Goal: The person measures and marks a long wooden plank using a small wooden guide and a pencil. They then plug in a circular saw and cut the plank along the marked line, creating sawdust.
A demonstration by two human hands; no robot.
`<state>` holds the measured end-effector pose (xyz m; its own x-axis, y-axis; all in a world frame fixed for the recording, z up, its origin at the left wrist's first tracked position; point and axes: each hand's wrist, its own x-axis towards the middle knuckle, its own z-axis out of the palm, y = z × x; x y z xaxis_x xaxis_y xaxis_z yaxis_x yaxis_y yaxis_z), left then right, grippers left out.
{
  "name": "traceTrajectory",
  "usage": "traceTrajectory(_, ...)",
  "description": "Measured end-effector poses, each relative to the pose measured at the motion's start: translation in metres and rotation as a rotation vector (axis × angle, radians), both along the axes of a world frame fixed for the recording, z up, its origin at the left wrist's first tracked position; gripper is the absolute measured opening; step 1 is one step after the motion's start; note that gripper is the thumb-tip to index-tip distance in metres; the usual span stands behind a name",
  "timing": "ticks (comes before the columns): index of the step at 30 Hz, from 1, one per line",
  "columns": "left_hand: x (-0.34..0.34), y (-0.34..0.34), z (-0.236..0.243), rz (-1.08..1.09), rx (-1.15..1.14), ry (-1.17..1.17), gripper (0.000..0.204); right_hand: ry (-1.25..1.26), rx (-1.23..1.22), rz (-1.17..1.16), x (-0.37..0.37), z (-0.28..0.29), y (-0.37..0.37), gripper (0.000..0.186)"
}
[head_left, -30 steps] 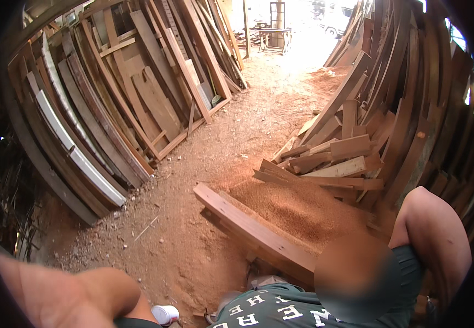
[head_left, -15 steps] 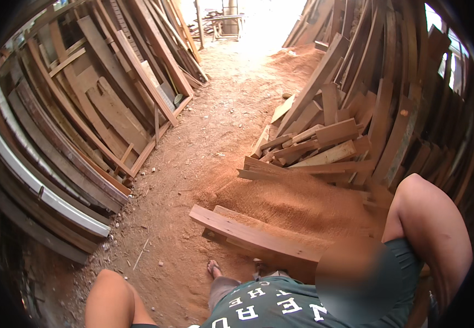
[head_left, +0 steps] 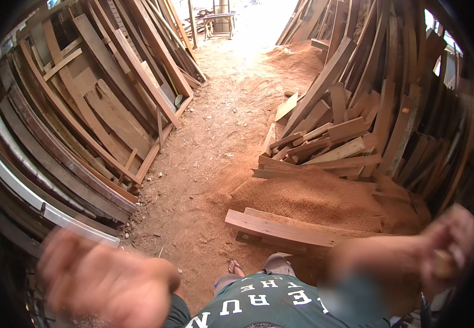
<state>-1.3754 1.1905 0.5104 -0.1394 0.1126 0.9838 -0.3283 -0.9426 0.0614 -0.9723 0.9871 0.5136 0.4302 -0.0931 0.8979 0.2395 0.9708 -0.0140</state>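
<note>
My left hand (head_left: 103, 287) is blurred, so I cannot tell its grip. My right hand (head_left: 447, 246) looks curled closed, above the near sawdust pile (head_left: 313, 199) and plank (head_left: 280, 229).

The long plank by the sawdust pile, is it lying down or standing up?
Lying down. The long plank rests flat on the ground at the edge of the sawdust pile, unlike the leaning boards.

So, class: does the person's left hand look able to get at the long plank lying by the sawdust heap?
Probably not yet: the left hand is raised, blurred, well apart from the plank; nothing blocks the way.
</note>
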Motion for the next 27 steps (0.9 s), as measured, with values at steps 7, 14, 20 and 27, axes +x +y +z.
traceTrajectory(7, 0.121, 0.058, -0.180, 0.293, -0.183, 1.186, 0.090, 0.331, -1.329, 1.300, -0.084, -0.183, 0.122, 0.058)
traceTrajectory(14, 0.088, 0.049, -0.254, -0.278, -0.809, 1.176, 0.022, -0.314, -1.571, 0.193, -0.064, -0.135, 0.140, 0.075)
traceTrajectory(20, 0.088, 0.049, -0.280, -0.075, -1.030, 1.104, 0.014, -0.378, -0.572, -0.287, -0.013, -0.019, 0.076, 0.115)
traceTrajectory(27, 0.112, 0.052, -0.275, -0.031, -0.997, 1.080, 0.013, -0.552, -0.214, -0.518, -0.017, 0.006, 0.053, 0.048)
